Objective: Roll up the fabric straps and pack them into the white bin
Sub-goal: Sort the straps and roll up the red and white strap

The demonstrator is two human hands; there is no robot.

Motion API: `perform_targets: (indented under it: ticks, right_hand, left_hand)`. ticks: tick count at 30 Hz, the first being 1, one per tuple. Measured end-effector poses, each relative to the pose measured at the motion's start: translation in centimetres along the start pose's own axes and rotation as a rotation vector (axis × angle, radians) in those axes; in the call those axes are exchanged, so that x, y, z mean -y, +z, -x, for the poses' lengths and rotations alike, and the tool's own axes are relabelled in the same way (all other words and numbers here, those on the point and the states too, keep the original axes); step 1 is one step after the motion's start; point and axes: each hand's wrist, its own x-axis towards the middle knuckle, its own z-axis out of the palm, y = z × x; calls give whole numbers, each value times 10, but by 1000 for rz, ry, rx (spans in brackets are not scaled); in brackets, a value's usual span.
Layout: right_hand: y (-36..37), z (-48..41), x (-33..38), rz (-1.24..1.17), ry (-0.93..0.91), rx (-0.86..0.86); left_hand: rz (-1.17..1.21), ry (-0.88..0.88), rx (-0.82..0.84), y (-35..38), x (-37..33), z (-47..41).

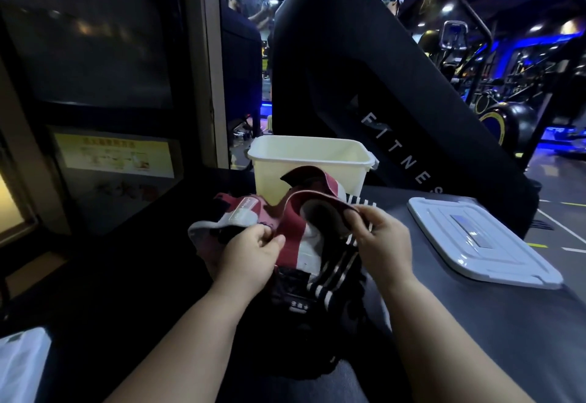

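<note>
pinching a dark red and white fabric strap (295, 212) from two sides, the hands meet at the centre of the frame. the left hand (250, 258) has its thumb and curled fingers closed on a fold of the strap left of centre, just below a pale label (241, 212) sewn on the cloth. the right hand (382, 244), just right of centre, grips the strap's rounded end between thumb and fingers, so the cloth arches up between the two hands. under them lies a heap of more straps (295, 288), among them a black strap with white stripes (337, 264) that runs from under the right hand toward the lower centre. how many straps the heap holds cannot be told in the dim light. the white bin (269, 177) stands open just behind the heap, above centre, and the raised red strap overlaps its front wall in the view. whether anything lies inside it cannot be seen. a white lid (475, 237) lies flat at the right of the frame, well apart from the hands, on the dark table top (475, 323). a big black machine (364, 69) lettered "fitnes" slants across the upper right behind the bin. a yellow notice (114, 155) shows on the dark panel at the left, and a white object (19, 364) sits in the lower left corner.
</note>
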Motion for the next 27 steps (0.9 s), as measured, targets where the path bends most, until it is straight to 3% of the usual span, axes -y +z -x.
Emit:
perform_targets:
  ticks: [4,10,14,16,20,23,27]
  right_hand:
    - [-10,-7,5,-80,-36,-67]
    - [-16,-8,9,-227,-30,-33]
    - [-16,-9,-6,-254,186,330]
    - [-18,-10,-12,-352,264,421]
    - [-20,-8,-10,-602,266,439]
    - [-18,-7,-3,-599,254,436]
    - [-15,-11,-7,-512,307,297]
  left_hand:
    - [252,18,10,0,-2,3]
    - [296,87,-41,4,-8,7]
    - [145,138,-60,17,-6,10]
    - [72,196,-111,25,-11,10]
    - [-103,300,-182,38,-28,3]
    - [-234,340,-177,51,-40,-6]
    - [-329,249,-147,63,-51,-16]
